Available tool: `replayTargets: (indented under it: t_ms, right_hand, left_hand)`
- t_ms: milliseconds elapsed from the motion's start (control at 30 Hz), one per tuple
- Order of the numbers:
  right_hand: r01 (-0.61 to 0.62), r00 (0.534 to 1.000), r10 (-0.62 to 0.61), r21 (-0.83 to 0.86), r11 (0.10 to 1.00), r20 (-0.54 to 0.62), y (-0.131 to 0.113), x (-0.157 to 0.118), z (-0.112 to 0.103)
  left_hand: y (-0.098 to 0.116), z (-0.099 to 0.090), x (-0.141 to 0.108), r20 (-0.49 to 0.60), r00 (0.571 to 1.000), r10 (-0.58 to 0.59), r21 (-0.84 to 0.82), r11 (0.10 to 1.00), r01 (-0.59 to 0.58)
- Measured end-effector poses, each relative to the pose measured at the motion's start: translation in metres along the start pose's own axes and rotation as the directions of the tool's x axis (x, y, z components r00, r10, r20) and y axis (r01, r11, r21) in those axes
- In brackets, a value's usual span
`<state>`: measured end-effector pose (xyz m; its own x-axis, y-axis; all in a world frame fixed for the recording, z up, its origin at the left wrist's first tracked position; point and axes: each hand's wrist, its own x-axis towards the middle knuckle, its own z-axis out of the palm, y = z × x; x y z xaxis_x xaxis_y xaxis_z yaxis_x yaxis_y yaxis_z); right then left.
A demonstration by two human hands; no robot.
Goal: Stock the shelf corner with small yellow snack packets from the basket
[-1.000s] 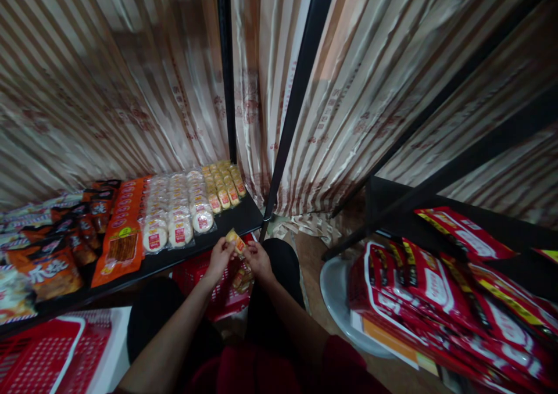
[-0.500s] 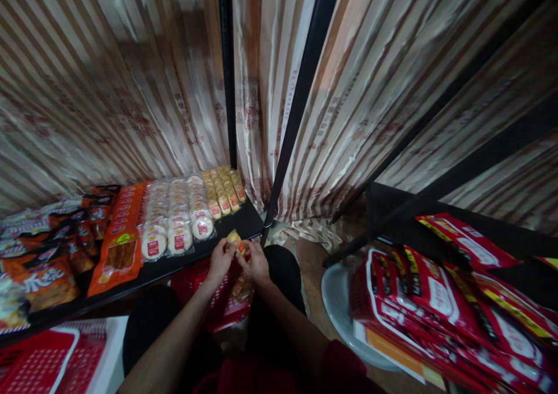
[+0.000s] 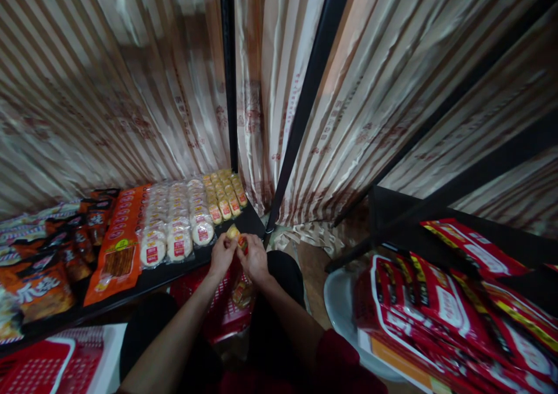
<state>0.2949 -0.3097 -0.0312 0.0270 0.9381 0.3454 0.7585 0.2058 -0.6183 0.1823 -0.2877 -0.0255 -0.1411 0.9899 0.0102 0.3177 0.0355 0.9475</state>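
A small yellow snack packet (image 3: 233, 232) with a red label is pinched between my two hands, above a red basket (image 3: 213, 310) between my knees. My left hand (image 3: 221, 257) grips its left side with closed fingers. On its right side, my right hand (image 3: 254, 258) presses thumb and fingers against the wrapper. More wrapped snacks (image 3: 242, 294) lie in the basket, partly hidden by my right forearm. Just beyond my hands, rows of similar small yellow packets (image 3: 224, 193) stand at the shelf's right end, beside rows of round white wrapped cakes (image 3: 178, 243).
Orange snack bags (image 3: 41, 286) and a long orange packet (image 3: 115, 254) line the black shelf (image 3: 248, 225) leftward. A red basket (image 3: 39, 362) sits lower left. At right, red bags (image 3: 453, 307) fill another basket beside a pale stool (image 3: 337, 307). Black metal posts (image 3: 300, 109) stand before striped curtains.
My view has shifted slightly, so the shelf and bags sit a little lower. My hands still hold the yellow packet, with small finger movements and a slight turn of the packet.
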Motion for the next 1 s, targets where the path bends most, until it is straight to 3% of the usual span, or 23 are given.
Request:
replayTargets:
  t_ms: [367, 467, 600, 833, 1000]
  right_hand:
    - [-0.065, 0.993, 0.070, 0.051, 0.997, -0.096, 0.018, 0.028, 0.023]
    - [-0.097, 0.984, 0.108, 0.080, 0.992, -0.142, 0.025, 0.035, 0.031]
    - [-0.117, 0.973, 0.138, 0.121, 0.986, -0.185, 0.029, 0.042, 0.037]
    - [-0.173, 0.947, 0.220, 0.203, 0.964, -0.234, 0.024, 0.051, 0.039]
    - [-0.214, 0.931, 0.267, 0.222, 0.951, -0.248, 0.024, 0.060, 0.042]
  left_hand:
    - [0.001, 0.011, 0.016, -0.042, 0.999, -0.033, -0.122, 0.992, 0.028]
    - [-0.002, 0.017, 0.022, -0.017, 0.999, -0.051, -0.207, 0.977, 0.046]
    - [-0.006, 0.024, 0.028, 0.070, 0.997, 0.013, -0.295, 0.955, 0.008]
    - [-0.010, 0.036, 0.043, 0.025, 1.000, 0.014, -0.211, 0.978, -0.008]
    - [-0.005, 0.040, 0.054, 0.069, 0.996, 0.053, -0.171, 0.984, -0.041]
